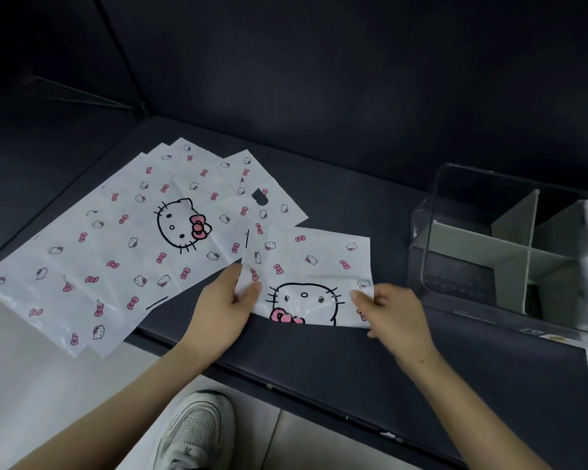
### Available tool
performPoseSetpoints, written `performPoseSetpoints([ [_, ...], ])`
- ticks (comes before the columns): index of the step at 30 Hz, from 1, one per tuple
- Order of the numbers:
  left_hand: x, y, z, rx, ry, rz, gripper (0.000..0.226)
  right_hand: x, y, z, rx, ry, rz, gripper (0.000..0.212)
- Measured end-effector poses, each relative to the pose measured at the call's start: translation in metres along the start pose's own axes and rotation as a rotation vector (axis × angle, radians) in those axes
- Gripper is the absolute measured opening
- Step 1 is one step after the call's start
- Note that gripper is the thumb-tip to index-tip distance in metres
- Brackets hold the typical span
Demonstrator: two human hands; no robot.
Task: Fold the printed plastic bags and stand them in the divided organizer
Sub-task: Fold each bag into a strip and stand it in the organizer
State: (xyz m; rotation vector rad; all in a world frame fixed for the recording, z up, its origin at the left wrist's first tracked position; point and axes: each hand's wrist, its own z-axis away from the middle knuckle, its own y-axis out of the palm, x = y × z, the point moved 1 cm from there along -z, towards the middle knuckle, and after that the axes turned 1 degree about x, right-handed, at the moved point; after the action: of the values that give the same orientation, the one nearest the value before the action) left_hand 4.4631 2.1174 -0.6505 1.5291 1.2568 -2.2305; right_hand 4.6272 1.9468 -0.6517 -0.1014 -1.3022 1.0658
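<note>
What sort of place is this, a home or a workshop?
Most likely a living room, though I cannot be sure. The dark padded seat and its padded back look like a sofa, above a pale tiled floor. The left hand and right hand pinch a folded bag beside a clear organizer.

Both hands (228, 300) (392, 312) pinch a folded bag (311, 266) beside the organizer (455, 232).

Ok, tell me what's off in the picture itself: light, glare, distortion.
Head view: dim, upper half nearly black; wide lens skews the organizer, faint glare on its clear wall; sheen on the flat bags; the held bag's print is sharp.
</note>
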Motion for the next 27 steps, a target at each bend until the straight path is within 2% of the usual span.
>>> performPoseSetpoints([
  [2,0.0,0.0,0.001,-0.016,-0.016,0.026,0.013,-0.003,0.001,-0.002,0.004,0.068,-0.029,0.04],
  [4,0.0,0.003,0.003,-0.02,-0.056,0.026,0.03,-0.002,0.002,-0.003,-0.002,0.078,-0.027,0.042],
  [7,0.002,0.003,0.003,-0.071,-0.028,-0.171,0.057,-0.002,0.002,-0.001,-0.034,0.027,-0.002,0.041],
  [9,0.008,-0.001,0.001,-0.189,0.146,-0.45,0.065,-0.004,0.003,0.0,-0.05,0.003,0.013,0.041],
  [11,0.015,-0.001,0.001,-0.261,0.384,-0.643,0.06,-0.006,0.003,0.0,-0.051,-0.001,0.019,0.04],
  [14,0.02,0.009,0.002,-0.081,0.616,-0.637,0.052,-0.006,0.003,-0.001,-0.051,-0.023,0.042,0.041],
  [17,0.02,0.025,0.004,0.049,0.557,-0.638,0.043,-0.003,0.003,0.001,-0.048,-0.044,0.057,0.037],
  [19,0.02,0.031,0.006,0.096,0.488,-0.663,0.05,-0.001,0.002,0.003,-0.041,-0.046,0.047,0.032],
  [27,0.022,0.032,-0.007,0.119,0.512,-0.781,0.053,-0.005,0.002,-0.001,-0.014,-0.035,0.062,0.024],
])
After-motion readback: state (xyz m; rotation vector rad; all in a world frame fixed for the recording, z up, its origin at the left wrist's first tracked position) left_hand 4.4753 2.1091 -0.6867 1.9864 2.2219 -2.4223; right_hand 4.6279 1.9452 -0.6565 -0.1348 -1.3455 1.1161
